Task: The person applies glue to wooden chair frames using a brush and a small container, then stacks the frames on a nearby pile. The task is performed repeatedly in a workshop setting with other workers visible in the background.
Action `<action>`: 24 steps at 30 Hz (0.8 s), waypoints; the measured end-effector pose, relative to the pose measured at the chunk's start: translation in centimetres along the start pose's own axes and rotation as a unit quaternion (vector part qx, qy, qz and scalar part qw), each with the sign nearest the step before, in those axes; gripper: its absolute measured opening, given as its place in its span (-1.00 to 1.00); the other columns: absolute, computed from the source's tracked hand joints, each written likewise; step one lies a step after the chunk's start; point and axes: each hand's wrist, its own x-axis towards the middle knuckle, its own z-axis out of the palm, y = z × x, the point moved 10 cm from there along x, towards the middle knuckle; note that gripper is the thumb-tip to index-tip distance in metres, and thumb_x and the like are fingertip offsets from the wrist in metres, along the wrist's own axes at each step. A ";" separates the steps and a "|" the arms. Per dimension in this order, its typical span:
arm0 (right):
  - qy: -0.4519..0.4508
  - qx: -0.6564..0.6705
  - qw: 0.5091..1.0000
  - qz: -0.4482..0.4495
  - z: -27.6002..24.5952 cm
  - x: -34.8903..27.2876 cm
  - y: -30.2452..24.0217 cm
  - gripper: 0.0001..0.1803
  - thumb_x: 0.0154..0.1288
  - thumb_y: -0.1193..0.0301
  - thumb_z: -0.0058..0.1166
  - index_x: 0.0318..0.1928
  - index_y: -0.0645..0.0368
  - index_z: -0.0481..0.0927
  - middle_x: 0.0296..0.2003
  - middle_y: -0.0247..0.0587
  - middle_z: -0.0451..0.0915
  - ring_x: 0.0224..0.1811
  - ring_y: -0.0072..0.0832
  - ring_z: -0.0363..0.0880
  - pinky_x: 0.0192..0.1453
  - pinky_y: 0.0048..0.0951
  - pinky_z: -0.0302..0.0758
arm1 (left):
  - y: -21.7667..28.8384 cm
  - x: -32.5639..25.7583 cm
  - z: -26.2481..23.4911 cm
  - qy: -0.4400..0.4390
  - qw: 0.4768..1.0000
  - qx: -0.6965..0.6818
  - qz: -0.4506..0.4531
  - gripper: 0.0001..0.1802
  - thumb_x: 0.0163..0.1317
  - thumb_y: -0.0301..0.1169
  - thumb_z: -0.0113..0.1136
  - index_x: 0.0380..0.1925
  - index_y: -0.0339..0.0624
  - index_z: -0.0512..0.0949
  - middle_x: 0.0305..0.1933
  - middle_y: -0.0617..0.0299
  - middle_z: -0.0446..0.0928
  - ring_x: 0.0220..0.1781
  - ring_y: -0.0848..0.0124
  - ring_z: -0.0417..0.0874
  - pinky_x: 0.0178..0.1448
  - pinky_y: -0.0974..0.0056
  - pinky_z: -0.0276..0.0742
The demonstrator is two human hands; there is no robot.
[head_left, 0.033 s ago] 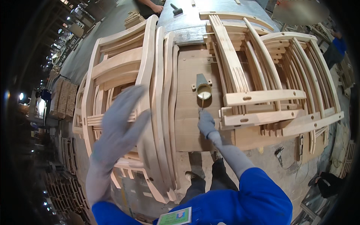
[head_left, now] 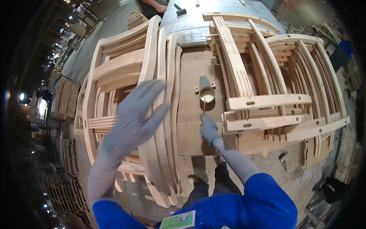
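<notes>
We see the left hand (head_left: 137, 112), in a grey glove, with its fingers stretched out and its thumb standing apart, its grip released. It is over the left stack of wooden frames (head_left: 120, 68), near the upright curved side pieces; from this angle we cannot quite tell whether the palm touches the wood.

We have the right hand (head_left: 209, 130), also gloved, curled closed around a thin stick (head_left: 204, 107). The stick points away from us, and its far end reaches into a small round cup (head_left: 214, 97) that holds a pale, creamy liquid (head_left: 208, 94). We find the cup between the two stacks, over the brown cardboard (head_left: 190, 131), with a grey tapering piece (head_left: 204, 81) just beyond it.

To the right of the cup we see the right stack of wooden frames (head_left: 268, 101), its rails slotted and its long bars running away from us. Beyond both stacks we see a silvery table (head_left: 217, 7) with a dark-headed mallet (head_left: 180, 12) lying on it, and another person's hand (head_left: 161, 8) beside its left edge.
</notes>
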 end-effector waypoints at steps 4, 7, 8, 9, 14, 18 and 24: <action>-0.133 0.132 0.977 -0.099 -2.6 -6.0 -3.3 -0.63 0.17 0.39 0.05 0.02 0.15 0.44 -0.13 -0.01 0.53 -0.05 -0.09 0.50 0.03 -0.22 0.44 | -5.6 12.5 16.0 -0.095 0.995 0.021 0.020 -0.63 0.24 -0.23 -0.03 -0.01 -0.15 0.46 0.01 0.08 0.50 0.05 0.12 0.48 0.14 0.14 0.38; -0.187 0.223 0.946 -0.145 -5.5 -10.7 -4.1 -0.68 0.27 0.30 0.02 0.00 0.12 0.47 -0.22 -0.01 0.56 -0.13 -0.10 0.53 -0.06 -0.24 0.47 | -13.6 15.1 27.0 -0.142 0.987 0.041 -0.062 -0.58 0.21 -0.21 -0.01 0.05 -0.07 0.44 0.04 0.12 0.50 0.06 0.12 0.48 0.17 0.16 0.36; -0.194 0.175 0.952 -0.162 -7.0 -11.5 -4.5 -0.67 0.26 0.28 0.04 0.01 0.10 0.47 -0.25 -0.03 0.57 -0.18 -0.12 0.54 -0.13 -0.25 0.47 | -16.2 14.8 29.5 -0.133 0.986 0.075 -0.066 -0.55 0.19 -0.19 0.01 0.08 -0.06 0.43 0.04 0.14 0.51 0.06 0.11 0.49 0.18 0.17 0.36; -0.183 0.124 0.962 -0.160 -8.6 -11.6 -4.1 -0.65 0.26 0.26 0.05 0.02 0.08 0.47 -0.28 -0.05 0.57 -0.23 -0.13 0.54 -0.19 -0.26 0.48 | -16.6 15.7 31.1 -0.099 0.984 0.123 -0.081 -0.52 0.17 -0.16 0.02 0.09 -0.06 0.42 0.03 0.14 0.52 0.05 0.11 0.50 0.18 0.17 0.36; -0.122 0.070 0.978 -0.154 -12.3 -13.1 -1.8 -0.60 0.17 0.29 0.16 0.03 0.02 0.48 -0.34 -0.19 0.58 -0.31 -0.24 0.54 -0.29 -0.31 0.46 | -20.8 14.4 36.9 -0.152 0.942 -0.061 -0.292 -0.35 0.06 -0.10 0.16 0.16 -0.14 0.37 -0.03 0.06 0.55 -0.01 0.12 0.56 0.16 0.21 0.40; -0.139 0.103 0.976 -0.135 -13.5 -13.3 -2.4 -0.59 0.13 0.28 0.18 0.02 0.01 0.52 -0.31 -0.16 0.56 -0.30 -0.27 0.54 -0.25 -0.38 0.47 | -22.0 10.3 36.5 -0.001 0.850 -0.388 -0.355 -0.40 -0.02 -0.33 0.30 0.04 -0.38 0.43 -0.06 0.05 0.56 -0.07 0.38 0.56 0.01 0.37 0.49; -0.074 0.337 0.924 -0.162 -19.1 -11.3 -7.9 -0.66 0.12 0.43 0.10 -0.05 0.19 0.56 -0.19 -0.02 0.52 -0.18 -0.26 0.52 -0.10 -0.35 0.47 | -18.0 -0.9 37.0 0.014 0.657 -0.592 -0.468 -0.63 0.10 -0.24 0.23 -0.19 -0.31 0.55 -0.26 0.16 0.59 -0.33 0.37 0.62 -0.26 0.29 0.60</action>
